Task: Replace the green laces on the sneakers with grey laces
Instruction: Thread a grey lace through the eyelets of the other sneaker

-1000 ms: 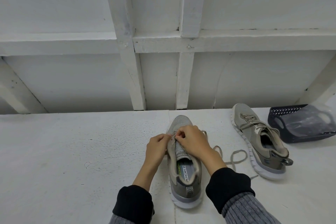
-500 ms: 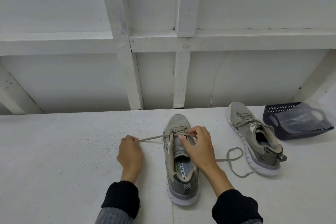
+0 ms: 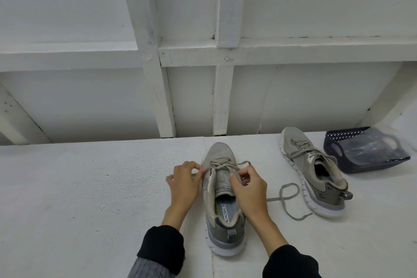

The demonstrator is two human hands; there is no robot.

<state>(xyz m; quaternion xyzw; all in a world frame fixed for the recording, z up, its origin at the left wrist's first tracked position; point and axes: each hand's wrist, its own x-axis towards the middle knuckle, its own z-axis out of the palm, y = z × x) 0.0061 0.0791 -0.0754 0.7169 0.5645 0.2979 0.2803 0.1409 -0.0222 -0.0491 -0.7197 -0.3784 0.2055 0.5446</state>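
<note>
Sneaker (image 3: 222, 201) sits center on white table (image 3: 67, 198), toe far. Left hand (image 3: 185, 181) pinches grey lace (image 3: 228, 166) at left eyelets; right hand (image 3: 248, 185) curled, pinching lace on right side. Second sneaker (image 3: 313, 171) far right.

Left of the near sneaker (image 3: 222, 205) the white bench (image 3: 79, 198) lies open out to the edge of view. To its right, the gap toward the second sneaker (image 3: 316, 178) is crossed by a loose grey lace (image 3: 287, 198) looping on the bench. A dark mesh basket (image 3: 365, 153) blocks the far right, just beside that sneaker. Behind everything, the white framed wall (image 3: 191, 97) closes the back
</note>
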